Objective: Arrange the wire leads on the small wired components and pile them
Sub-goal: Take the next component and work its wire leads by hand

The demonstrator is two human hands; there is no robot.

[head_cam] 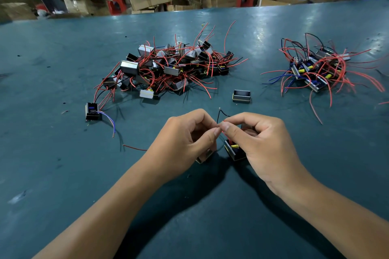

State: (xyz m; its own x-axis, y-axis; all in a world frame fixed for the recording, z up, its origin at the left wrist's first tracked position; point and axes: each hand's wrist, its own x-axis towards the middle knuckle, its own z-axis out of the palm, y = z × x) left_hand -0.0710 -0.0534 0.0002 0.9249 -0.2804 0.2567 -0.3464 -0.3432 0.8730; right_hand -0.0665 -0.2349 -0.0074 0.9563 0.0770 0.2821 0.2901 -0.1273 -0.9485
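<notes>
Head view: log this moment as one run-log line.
left hand: pinching wire leads | right hand: pinching same leads | component: under hands on table | big pile: centre | small pile: right

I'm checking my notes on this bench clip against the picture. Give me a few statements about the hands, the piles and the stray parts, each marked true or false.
1. Both hands pinch wire leads above a component on the table. True: the left hand and right hand meet fingertip to fingertip over the component.
2. The larger pile lies to the right. False: the larger pile is left of centre; the smaller pile is on the right.
3. A lone component with no visible wires sits between the piles. True: the wireless component.
4. The stray component at the left has only red wires. False: that stray component also has a blue lead.
</notes>
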